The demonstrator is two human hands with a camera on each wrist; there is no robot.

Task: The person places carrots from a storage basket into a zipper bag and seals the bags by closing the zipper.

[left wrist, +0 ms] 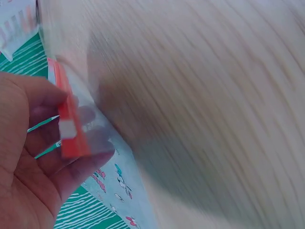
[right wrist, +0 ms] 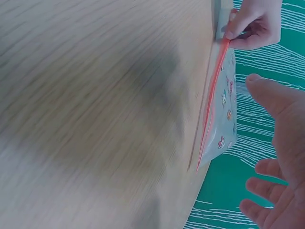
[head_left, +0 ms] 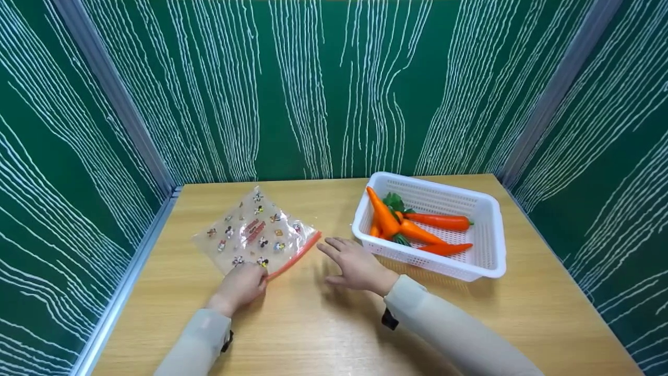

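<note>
A clear zip-lock bag (head_left: 245, 230) printed with small cartoon figures lies on the table, its red-orange zip edge (head_left: 297, 256) turned toward the person. My left hand (head_left: 242, 287) pinches the near corner of that edge; in the left wrist view the thumb presses on the red strip (left wrist: 71, 121) with the fingers behind the film. Beyond the bag's other end, my right hand (head_left: 357, 266) hovers with spread fingers and holds nothing. The right wrist view shows the right hand (right wrist: 286, 148) apart from the bag (right wrist: 221, 109).
A white perforated plastic basket (head_left: 493, 230) stands at the back right, close to the right hand. Inside are several orange carrots (head_left: 383, 214) with green tops and red chili peppers (head_left: 441, 221). Green walls with white lines (head_left: 292, 89) enclose the wooden table (head_left: 313, 334).
</note>
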